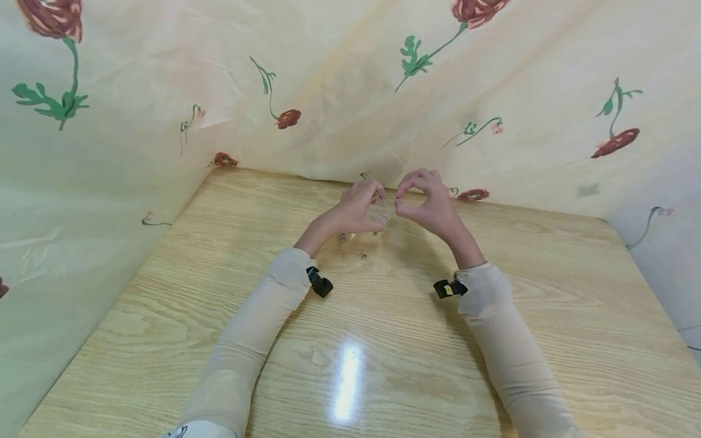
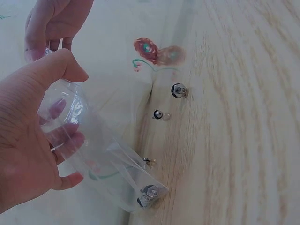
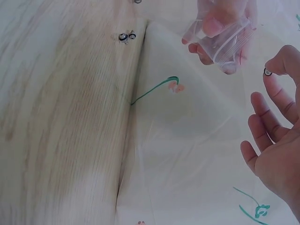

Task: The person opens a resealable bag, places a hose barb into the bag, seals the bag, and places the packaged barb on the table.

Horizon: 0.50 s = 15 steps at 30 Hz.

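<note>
My left hand (image 1: 357, 210) holds a clear plastic zip bag (image 2: 105, 145), its mouth spread between thumb and fingers in the left wrist view. At the bag's lower corner small metal fittings (image 2: 150, 193) show through the film; whether they lie inside or behind it I cannot tell. Just to the right of the bag's mouth, my right hand (image 1: 432, 205) pinches a small round metal fitting with a black ring (image 3: 267, 72) between thumb and index finger. The other right fingers are spread loosely. In the right wrist view, the bag's ribbed zip edge (image 3: 229, 44) faces that hand.
More small metal fittings (image 2: 179, 90) with dark rings lie on the wooden table (image 1: 383, 316) below the hands; one fitting (image 1: 364, 257) is nearer to me. A flower-printed sheet (image 1: 339, 91) hangs behind the table's back edge and along its left side.
</note>
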{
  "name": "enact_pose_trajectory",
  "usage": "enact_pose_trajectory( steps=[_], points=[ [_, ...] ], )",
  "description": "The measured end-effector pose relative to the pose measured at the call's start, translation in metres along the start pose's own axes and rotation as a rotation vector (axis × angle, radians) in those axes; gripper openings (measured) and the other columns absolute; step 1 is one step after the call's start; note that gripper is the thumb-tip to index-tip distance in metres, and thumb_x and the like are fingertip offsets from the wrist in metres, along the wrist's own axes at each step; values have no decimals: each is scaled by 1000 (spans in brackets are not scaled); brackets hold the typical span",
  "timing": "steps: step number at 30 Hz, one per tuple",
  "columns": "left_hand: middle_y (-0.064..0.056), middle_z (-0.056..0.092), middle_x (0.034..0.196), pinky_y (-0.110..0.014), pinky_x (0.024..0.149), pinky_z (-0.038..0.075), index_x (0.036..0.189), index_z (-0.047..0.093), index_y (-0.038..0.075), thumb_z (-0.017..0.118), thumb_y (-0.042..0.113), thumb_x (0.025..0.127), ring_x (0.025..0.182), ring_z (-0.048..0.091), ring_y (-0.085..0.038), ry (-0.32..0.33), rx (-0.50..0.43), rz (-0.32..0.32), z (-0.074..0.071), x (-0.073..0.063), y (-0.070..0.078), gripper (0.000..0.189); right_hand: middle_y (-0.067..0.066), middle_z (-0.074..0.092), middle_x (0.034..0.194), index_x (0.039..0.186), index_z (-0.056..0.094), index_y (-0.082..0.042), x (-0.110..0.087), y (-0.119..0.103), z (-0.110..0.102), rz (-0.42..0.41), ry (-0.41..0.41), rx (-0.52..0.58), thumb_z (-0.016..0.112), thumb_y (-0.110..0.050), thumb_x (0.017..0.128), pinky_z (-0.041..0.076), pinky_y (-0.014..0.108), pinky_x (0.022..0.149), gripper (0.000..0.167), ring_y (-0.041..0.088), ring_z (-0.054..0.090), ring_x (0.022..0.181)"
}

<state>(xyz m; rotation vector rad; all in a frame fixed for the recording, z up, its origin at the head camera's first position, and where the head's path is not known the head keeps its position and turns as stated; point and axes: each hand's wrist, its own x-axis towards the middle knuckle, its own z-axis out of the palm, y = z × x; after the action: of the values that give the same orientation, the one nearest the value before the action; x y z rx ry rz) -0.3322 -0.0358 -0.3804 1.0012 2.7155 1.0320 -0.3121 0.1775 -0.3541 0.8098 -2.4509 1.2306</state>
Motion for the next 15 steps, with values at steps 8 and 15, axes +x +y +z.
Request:
enact_pose_trajectory(
  steps=[8, 15],
  points=[
    [-18, 50, 120, -46, 96, 26, 127, 43, 8, 78, 22, 86, 112, 40, -26, -5, -24, -7, 0, 0, 0, 56, 14, 62, 110, 87, 70, -7, 0, 0, 5, -26, -11, -3, 72, -3, 81, 33, 50, 93, 7, 37, 43, 109],
    [-18, 50, 120, -45, 95, 26, 126, 42, 10, 78, 22, 85, 111, 39, -26, -5, -14, -11, 0, 0, 1, 56, 14, 62, 108, 86, 70, -7, -1, -3, 6, -63, -4, -15, 72, -2, 81, 33, 50, 92, 7, 38, 43, 106]
  ],
)
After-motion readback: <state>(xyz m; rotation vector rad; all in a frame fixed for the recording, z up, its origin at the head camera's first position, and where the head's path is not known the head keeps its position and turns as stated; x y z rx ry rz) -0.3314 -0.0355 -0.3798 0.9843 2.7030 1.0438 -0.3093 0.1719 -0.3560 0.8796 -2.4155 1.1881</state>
